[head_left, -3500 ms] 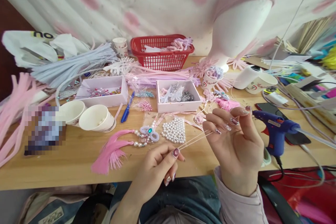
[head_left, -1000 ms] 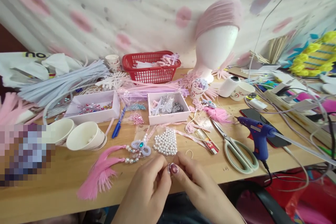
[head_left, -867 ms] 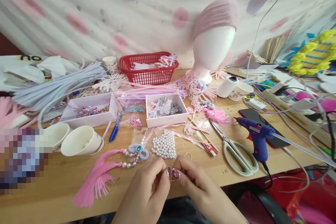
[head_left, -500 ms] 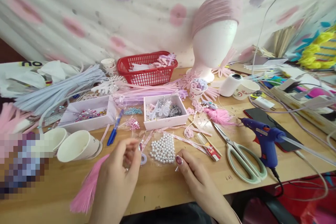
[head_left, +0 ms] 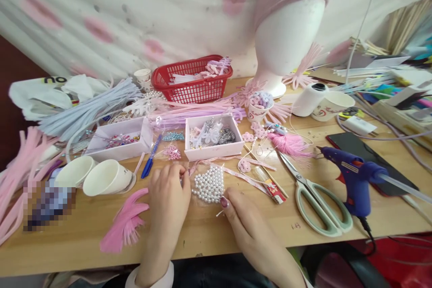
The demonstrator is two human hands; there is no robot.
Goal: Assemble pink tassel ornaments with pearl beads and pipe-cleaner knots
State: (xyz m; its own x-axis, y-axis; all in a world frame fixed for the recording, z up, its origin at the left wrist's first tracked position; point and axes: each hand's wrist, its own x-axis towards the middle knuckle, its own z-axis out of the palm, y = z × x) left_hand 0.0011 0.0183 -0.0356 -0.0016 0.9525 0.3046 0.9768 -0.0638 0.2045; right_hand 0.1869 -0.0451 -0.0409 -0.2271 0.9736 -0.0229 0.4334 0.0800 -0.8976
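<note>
Just beside the glossy round white beads [head_left: 208,184], my right hand [head_left: 249,229], closed to a pinch, holds a thin white cord [head_left: 219,213], likely light and limp, best gripped near its end; whether my half-curled left hand [head_left: 169,197] holds anything, I cannot tell.

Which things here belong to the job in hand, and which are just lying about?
Likely in the job:
white cord in the right hand
white pearls
pink tassel beside the left hand

Apparently just lying about:
scissors
blue glue gun
phone
red basket
</note>
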